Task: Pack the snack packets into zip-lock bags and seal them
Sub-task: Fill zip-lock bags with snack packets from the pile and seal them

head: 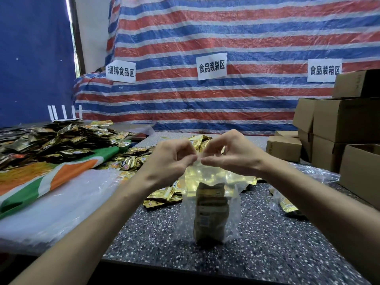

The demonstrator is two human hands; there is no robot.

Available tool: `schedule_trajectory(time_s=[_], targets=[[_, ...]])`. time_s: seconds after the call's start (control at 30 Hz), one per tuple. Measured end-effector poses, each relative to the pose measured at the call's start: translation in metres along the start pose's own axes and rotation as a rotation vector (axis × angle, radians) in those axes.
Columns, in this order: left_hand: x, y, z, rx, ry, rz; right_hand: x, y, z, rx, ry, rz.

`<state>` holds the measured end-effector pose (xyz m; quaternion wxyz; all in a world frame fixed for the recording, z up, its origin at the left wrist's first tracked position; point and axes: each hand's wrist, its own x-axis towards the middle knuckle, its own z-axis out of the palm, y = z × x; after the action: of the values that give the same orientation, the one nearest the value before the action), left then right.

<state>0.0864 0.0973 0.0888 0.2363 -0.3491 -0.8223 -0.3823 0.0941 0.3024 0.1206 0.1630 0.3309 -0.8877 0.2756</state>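
Note:
A clear zip-lock bag (232,204) hangs upright over the speckled table (267,249), with a stack of gold snack packets (210,214) inside it. My left hand (172,159) and my right hand (232,153) pinch the bag's top strip between thumb and fingers, close together at the middle. Loose gold packets (162,197) lie on the table behind the bag. More of them are heaped at the left (61,138).
Flat clear plastic bags (61,202) lie at the left beside an orange, green and white sack (41,182). Another filled bag (285,204) rests at the right. Cardboard boxes (345,120) are stacked along the right edge. A striped tarp with paper signs hangs behind.

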Motion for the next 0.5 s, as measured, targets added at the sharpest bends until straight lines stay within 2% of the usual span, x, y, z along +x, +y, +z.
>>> schedule_trajectory(time_s=[0.17,0.37,0.5], targets=[[-0.006,-0.003,0.006,-0.005,0.109,-0.040,-0.010,0.005,-0.007,-0.066,0.006,0.037],[-0.004,-0.003,0.007,-0.056,0.003,-0.054,-0.012,0.005,-0.009,-0.060,0.014,0.057],[-0.005,-0.004,0.009,-0.140,0.078,-0.052,-0.019,0.009,-0.013,-0.054,0.025,0.052]])
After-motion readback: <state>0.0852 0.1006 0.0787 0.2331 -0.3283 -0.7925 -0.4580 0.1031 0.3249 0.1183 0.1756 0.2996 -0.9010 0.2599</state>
